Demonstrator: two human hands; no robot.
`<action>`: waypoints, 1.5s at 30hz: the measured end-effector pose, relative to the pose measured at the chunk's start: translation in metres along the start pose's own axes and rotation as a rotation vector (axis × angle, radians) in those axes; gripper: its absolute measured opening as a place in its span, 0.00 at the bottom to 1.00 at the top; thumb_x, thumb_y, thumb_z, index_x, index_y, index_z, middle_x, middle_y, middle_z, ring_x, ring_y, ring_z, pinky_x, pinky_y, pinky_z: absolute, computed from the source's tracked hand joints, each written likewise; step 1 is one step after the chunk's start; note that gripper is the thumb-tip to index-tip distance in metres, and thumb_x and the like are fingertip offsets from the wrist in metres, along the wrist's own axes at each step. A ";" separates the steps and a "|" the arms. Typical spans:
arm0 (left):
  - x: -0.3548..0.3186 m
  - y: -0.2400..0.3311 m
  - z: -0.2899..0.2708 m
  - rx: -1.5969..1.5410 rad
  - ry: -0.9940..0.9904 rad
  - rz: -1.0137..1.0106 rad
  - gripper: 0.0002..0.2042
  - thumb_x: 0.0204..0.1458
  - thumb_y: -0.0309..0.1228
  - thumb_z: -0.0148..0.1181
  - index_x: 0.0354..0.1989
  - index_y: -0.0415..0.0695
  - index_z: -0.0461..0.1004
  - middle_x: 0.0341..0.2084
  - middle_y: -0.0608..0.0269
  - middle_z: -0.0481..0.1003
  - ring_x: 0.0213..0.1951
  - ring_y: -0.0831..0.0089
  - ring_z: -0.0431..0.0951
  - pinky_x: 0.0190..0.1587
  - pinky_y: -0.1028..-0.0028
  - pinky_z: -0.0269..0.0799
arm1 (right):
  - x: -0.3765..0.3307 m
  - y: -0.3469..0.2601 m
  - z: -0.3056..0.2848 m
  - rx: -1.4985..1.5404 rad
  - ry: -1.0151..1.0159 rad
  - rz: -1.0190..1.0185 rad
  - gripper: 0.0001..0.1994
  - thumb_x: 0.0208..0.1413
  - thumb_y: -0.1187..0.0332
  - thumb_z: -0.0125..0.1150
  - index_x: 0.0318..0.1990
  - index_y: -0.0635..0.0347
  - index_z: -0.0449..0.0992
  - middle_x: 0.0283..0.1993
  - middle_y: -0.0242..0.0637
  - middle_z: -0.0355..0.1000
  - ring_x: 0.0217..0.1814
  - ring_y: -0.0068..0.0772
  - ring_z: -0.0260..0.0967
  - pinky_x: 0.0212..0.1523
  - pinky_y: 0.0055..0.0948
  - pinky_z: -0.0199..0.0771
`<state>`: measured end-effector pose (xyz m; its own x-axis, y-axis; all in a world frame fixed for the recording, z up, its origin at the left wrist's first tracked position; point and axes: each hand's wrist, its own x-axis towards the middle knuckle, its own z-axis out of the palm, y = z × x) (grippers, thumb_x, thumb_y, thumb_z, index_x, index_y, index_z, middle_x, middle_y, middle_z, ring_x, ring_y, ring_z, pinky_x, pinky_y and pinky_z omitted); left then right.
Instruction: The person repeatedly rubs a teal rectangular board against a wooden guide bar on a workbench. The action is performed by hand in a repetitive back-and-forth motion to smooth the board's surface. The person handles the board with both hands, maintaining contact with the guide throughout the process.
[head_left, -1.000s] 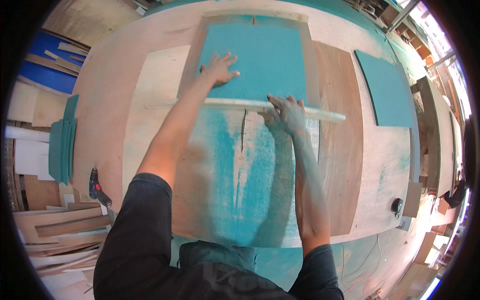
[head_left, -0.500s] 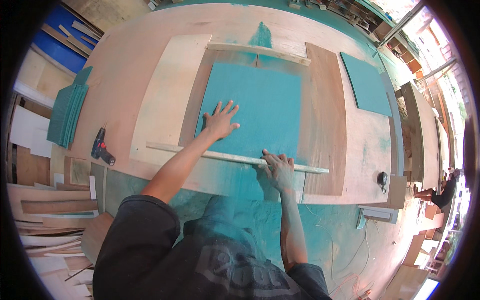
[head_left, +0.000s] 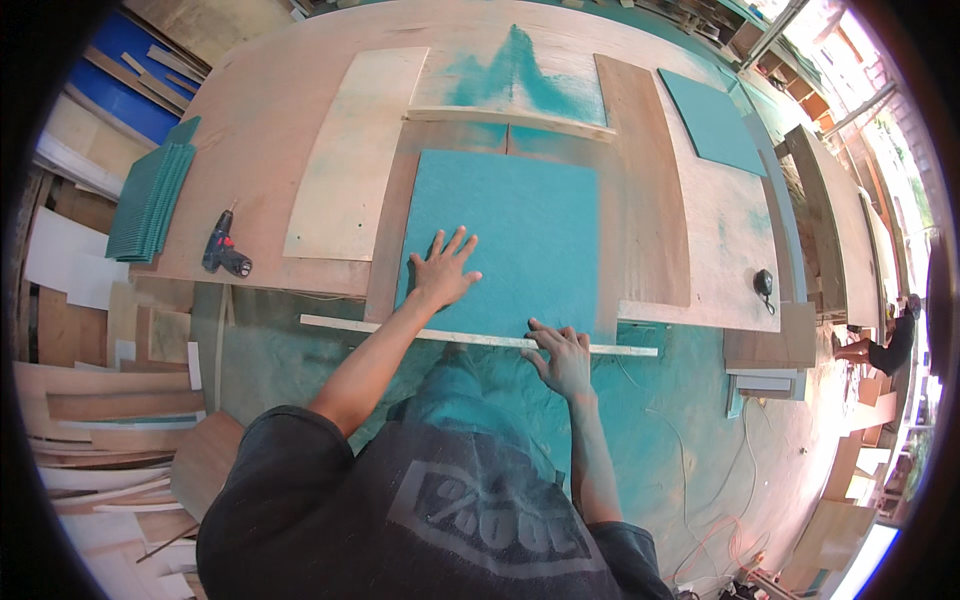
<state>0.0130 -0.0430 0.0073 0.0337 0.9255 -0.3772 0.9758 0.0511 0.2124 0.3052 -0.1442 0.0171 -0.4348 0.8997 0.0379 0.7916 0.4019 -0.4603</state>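
Observation:
A square teal panel (head_left: 505, 230) lies on a brown board (head_left: 610, 230) that reaches out at the table's near edge. My left hand (head_left: 443, 270) rests flat on the panel's left side, its fingers spread. Across the panel's near end runs a thin wooden strip (head_left: 460, 338), now on my side of the table edge. My right hand (head_left: 560, 352) has its fingers bent over this strip at the panel's near right corner, the thumb on the near side. Another wooden strip (head_left: 510, 123) crosses beyond the panel's far end.
A cordless drill (head_left: 226, 248) and a stack of teal panels (head_left: 153, 200) lie on the table's left. To the right are a long brown plank (head_left: 645, 170), a teal panel (head_left: 710, 120) and a black tape measure (head_left: 764, 284). A pale plank (head_left: 355, 160) lies left. Cables cross the floor.
The teal panel, brown board and both strips have slid toward me over the table. The near strip has passed the table's edge. Both hands kept their places on them; the view has shifted.

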 end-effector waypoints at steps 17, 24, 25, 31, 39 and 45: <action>0.019 -0.041 0.011 -0.143 0.384 -0.349 0.44 0.54 0.58 0.70 0.72 0.39 0.65 0.58 0.41 0.66 0.58 0.41 0.68 0.61 0.45 0.64 | 0.046 0.059 -0.014 -0.088 0.085 0.604 0.31 0.65 0.47 0.60 0.66 0.60 0.71 0.61 0.41 0.70 0.64 0.50 0.70 0.56 0.52 0.78; 0.026 -0.040 0.012 -0.114 0.373 -0.337 0.45 0.55 0.60 0.69 0.72 0.39 0.65 0.56 0.42 0.66 0.56 0.43 0.68 0.59 0.47 0.65 | 0.048 0.060 -0.010 -0.093 0.132 0.639 0.31 0.66 0.48 0.59 0.68 0.60 0.70 0.64 0.42 0.69 0.65 0.52 0.70 0.57 0.54 0.78; 0.026 -0.040 0.012 -0.111 0.366 -0.332 0.45 0.55 0.60 0.68 0.72 0.39 0.65 0.56 0.42 0.66 0.56 0.43 0.68 0.59 0.48 0.65 | 0.049 0.058 -0.012 -0.091 0.134 0.642 0.31 0.65 0.48 0.59 0.68 0.60 0.70 0.64 0.42 0.69 0.64 0.52 0.70 0.57 0.54 0.78; 0.024 -0.041 0.012 -0.082 0.366 -0.305 0.44 0.56 0.61 0.66 0.72 0.39 0.65 0.56 0.41 0.66 0.55 0.44 0.68 0.59 0.49 0.65 | 0.049 0.061 -0.012 -0.074 0.133 0.650 0.30 0.63 0.49 0.62 0.66 0.60 0.71 0.64 0.46 0.70 0.65 0.53 0.71 0.56 0.56 0.77; 0.016 -0.038 0.006 -0.084 0.293 -0.341 0.47 0.55 0.62 0.66 0.73 0.37 0.65 0.59 0.40 0.66 0.59 0.44 0.68 0.62 0.50 0.68 | 0.049 0.057 -0.017 -0.044 0.124 0.678 0.29 0.60 0.50 0.63 0.61 0.62 0.73 0.62 0.48 0.71 0.61 0.55 0.73 0.55 0.55 0.77; 0.008 -0.037 0.006 -0.105 0.298 -0.354 0.47 0.54 0.61 0.68 0.73 0.36 0.65 0.60 0.40 0.66 0.60 0.44 0.68 0.64 0.51 0.67 | 0.053 0.052 -0.022 -0.062 0.097 0.683 0.29 0.59 0.50 0.63 0.60 0.64 0.73 0.58 0.48 0.72 0.60 0.56 0.74 0.54 0.54 0.77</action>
<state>-0.0214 -0.0395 -0.0090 -0.3752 0.9111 -0.1706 0.8886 0.4059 0.2137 0.3325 -0.0720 0.0149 0.2076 0.9646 -0.1624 0.8987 -0.2537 -0.3578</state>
